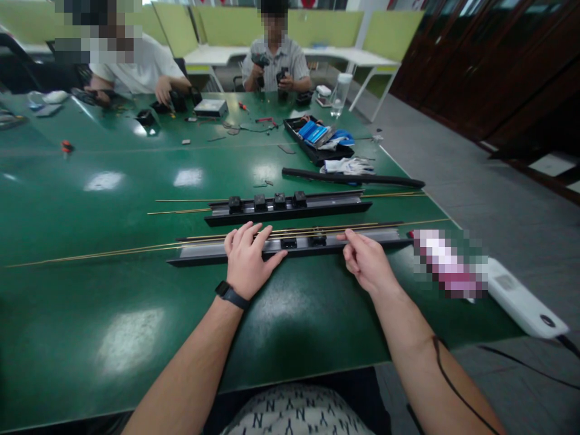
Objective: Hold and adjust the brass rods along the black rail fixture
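Note:
A long black channel (208, 254) with a silvery inside lies across the green table in front of me. Several thin brass-coloured rods (113, 252) run along it and stick out past both ends. Small black blocks (318, 238) sit inside its middle. My left hand (248, 257), fingers spread, rests over the channel and rods, its thumb along the near wall. Closed at the fingertips, my right hand (366, 257) is at the rods right of the blocks; what is between its fingers is hidden.
Behind lies a second channel (290, 212) with several black blocks and rods. Farther back are a black strip (353, 178), gloves (348, 166) and a black tray (312, 151). A white power strip (521, 296) lies right. Two people work across the table, one holding a drill (260, 62).

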Demonstrator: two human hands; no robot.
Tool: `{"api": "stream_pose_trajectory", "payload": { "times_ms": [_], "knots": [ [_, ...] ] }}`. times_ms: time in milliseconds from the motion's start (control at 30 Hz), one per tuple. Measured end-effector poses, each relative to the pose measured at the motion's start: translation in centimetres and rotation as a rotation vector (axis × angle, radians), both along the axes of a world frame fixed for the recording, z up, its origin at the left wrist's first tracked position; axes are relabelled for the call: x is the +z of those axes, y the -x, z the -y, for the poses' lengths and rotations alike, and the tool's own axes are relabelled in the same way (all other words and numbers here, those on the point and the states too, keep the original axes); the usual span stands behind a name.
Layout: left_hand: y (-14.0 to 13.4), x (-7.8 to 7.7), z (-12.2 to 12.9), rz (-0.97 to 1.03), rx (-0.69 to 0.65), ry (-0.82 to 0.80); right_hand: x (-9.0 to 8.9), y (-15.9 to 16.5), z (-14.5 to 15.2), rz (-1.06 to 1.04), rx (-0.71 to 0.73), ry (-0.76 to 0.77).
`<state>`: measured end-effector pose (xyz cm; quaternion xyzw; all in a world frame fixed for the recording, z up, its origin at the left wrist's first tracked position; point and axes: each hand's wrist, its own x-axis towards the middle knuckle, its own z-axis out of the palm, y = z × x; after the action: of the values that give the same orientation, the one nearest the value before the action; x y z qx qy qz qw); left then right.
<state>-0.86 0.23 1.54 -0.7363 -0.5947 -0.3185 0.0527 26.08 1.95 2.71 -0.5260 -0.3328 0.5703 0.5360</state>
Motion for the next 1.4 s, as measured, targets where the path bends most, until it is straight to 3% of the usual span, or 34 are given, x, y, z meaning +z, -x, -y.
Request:
{"api": "stream_pose_trajectory", "payload": {
  "times_ms": [567,900,1400],
  "knots": [
    [0.1,0.1,0.0,0.009,-0.014,-0.001,-0.4,-1.0,-0.7,0.016,-0.261,-0.028],
    [0.0,0.1,0.0,0.013,-0.003,0.01,-0.2,-0.8,-0.5,0.017,-0.246,-0.016],
    [-0.1,0.1,0.0,0.014,-0.01,0.006,0.1,-0.1,0.0,0.02,-0.078,-0.03]
  ]
}}
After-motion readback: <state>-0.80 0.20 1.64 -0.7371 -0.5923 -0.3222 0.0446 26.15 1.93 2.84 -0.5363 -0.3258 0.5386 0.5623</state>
